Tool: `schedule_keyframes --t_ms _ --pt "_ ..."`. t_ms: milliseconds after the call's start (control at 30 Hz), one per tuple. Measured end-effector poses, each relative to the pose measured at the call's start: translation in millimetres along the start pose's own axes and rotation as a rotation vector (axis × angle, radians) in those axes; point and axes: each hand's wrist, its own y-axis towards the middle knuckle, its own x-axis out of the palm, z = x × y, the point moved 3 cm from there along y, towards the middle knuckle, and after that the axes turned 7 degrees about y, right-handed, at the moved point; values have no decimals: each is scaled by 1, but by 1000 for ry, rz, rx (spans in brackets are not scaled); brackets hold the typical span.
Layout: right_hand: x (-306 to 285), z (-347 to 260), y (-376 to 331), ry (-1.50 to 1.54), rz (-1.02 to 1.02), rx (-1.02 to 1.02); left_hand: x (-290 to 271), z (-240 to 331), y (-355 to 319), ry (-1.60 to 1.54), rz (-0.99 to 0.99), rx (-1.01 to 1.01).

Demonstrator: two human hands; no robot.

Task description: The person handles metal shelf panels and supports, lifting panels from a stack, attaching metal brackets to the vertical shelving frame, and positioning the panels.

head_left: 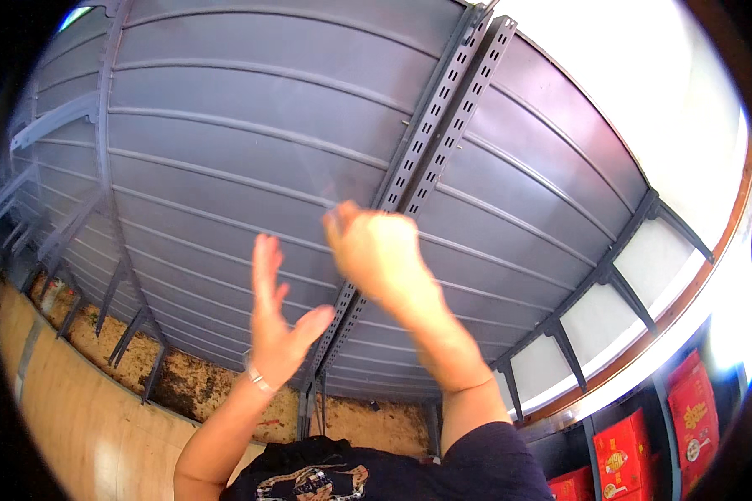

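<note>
Two slotted metal uprights (pixel 426 123) stand side by side between ribbed grey panels (pixel 242 150), apparently in place; brackets (pixel 566 355) at right bear no shelves, so I judge assembly incomplete. My left hand (pixel 280 334): released, fingers spread, beside the uprights. Right hand (pixel 380 250): curled, blurred, before them; I cannot tell whether it grasps anything.

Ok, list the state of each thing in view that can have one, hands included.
Bare left hand: open, fingers extended
Bare right hand: fingers curled; blurred, grip unclear
Pale thin wristband: worn on the left wrist
Dark grey slotted metal uprights: side by side
Grey ribbed metal panels: flanking the uprights
Dark grey metal brackets: jutting out at right
Red printed boxes: shelved; sealed or not, unclear
Brown floor strip: stained
</note>
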Motion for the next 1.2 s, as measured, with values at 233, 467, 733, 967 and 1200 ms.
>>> schedule_keyframes --t_ms 233,467,733,967,1200 --pt "62 -37 -38 225 -441 -214 -3 -50 -4 -306 134 -319" --pt "-13 -35 -8 224 -827 -246 -55 -33 -37 -385 228 -346" --pt "-154 134 143 -96 575 274 -197 -91 -118 12 680 -481" --pt "-189 193 210 -152 780 260 -294 -136 -257 320 987 -630" --pt "-222 211 255 218 540 453 -355 -148 -387 543 1261 -674"
